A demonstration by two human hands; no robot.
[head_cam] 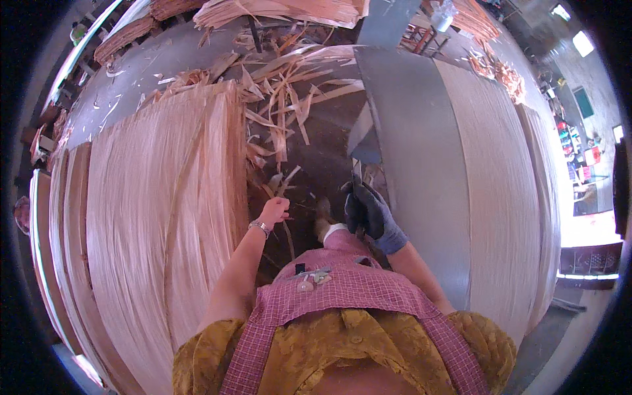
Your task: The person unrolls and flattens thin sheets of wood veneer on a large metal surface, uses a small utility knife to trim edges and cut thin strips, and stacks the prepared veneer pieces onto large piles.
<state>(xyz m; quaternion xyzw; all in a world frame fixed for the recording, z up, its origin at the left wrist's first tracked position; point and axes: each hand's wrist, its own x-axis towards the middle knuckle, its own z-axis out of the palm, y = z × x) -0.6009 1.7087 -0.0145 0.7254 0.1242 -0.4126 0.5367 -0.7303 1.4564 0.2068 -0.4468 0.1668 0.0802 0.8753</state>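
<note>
My bare left hand [275, 211], with a metal watch or bracelet at the wrist, is closed beside the right edge of a stack of wood veneer sheets [148, 207]. Thin veneer strips lie just past it and below it; whether the fingers grip one cannot be told. My right hand [366, 210], in a dark grey work glove, is shut on a knife [357, 170], its blade pointing away from me. That hand is beside the left edge of a grey metal-topped table [419, 173], on which a pale veneer sheet [493, 173] lies.
Torn veneer strips [281, 108] are heaped on the dark floor between stack and table. More veneer stacks [281, 12] stand at the far side and left. A grey post [387, 22] rises at the table's far end. A person [22, 215] is partly visible at the far left.
</note>
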